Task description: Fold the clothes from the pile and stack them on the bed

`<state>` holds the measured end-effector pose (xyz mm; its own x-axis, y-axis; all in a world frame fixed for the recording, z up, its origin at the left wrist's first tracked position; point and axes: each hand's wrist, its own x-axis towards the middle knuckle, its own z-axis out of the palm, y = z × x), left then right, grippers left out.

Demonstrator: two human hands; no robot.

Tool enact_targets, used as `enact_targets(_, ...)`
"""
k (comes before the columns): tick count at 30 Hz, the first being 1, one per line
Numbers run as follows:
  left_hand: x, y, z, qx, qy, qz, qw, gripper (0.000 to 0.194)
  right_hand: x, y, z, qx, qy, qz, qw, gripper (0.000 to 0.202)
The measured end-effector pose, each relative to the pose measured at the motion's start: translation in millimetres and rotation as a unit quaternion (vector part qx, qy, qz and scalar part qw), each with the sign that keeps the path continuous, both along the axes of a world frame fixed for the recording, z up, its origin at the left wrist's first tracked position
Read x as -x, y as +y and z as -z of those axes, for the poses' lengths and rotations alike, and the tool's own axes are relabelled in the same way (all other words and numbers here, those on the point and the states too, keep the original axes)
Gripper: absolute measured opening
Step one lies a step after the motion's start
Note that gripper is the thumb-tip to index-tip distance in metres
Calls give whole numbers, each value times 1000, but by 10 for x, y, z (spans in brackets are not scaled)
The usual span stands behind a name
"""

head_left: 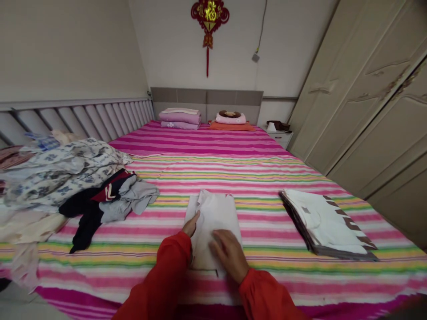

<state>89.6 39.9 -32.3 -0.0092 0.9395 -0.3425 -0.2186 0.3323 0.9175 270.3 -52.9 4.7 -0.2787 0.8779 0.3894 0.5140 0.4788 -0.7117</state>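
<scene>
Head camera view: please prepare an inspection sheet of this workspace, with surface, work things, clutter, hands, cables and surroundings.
Surface: pink, white, yellow and green striped bed cloth, lightly wrinkled.
Work things: white folded garment, in front of the person; flat stack of folded white, brown and grey clothes, at right.
Clutter: loose heap of floral, black and grey clothes, at left.
Hands: left hand at the garment's left edge, grip unclear; right hand over the garment, open.
Cables: thin grey cable hanging on the back wall.
Surroundings: grey padded headboard; beige panelled wardrobe.
</scene>
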Motion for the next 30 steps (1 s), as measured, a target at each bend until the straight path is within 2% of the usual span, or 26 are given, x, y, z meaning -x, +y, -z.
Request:
enact_targets(2, 4, 0, -31, 16, -5, 27, 999, 48, -214, 104, 93, -27, -46, 73, 996, 35)
enact_targets(5, -5, 38, -58, 30, 9, 35, 999, 53, -446, 179, 263, -29, -104, 133, 985, 45)
enact_targets(10, -40, 71, -22, 16, 37, -1, 999, 48, -488, 130, 504, -16, -144, 144, 979, 56)
enact_targets(14, 0, 15, -11, -8, 64, -37, 997, 47, -422, 116, 596, -48, -136, 144, 979, 57)
enact_targets(18, 76, -35, -39, -12, 102, -59, 993, 41, -384, 123, 592, -46, -147, 142, 978, 56)
enact_targets(22, 77, -32, -64, -22, 136, -63, 988, 35, -341, 101, 493, -53, -162, 135, 976, 56)
enact_targets(27, 114, 9, -111, -26, 204, -60, 977, 21, -296, 101, 429, -14, -222, 63, 973, 56)
enact_targets(30, 221, 33, -241, -45, 266, -86, 959, 36, -299, 101, 426, -6, -225, 56, 973, 56)
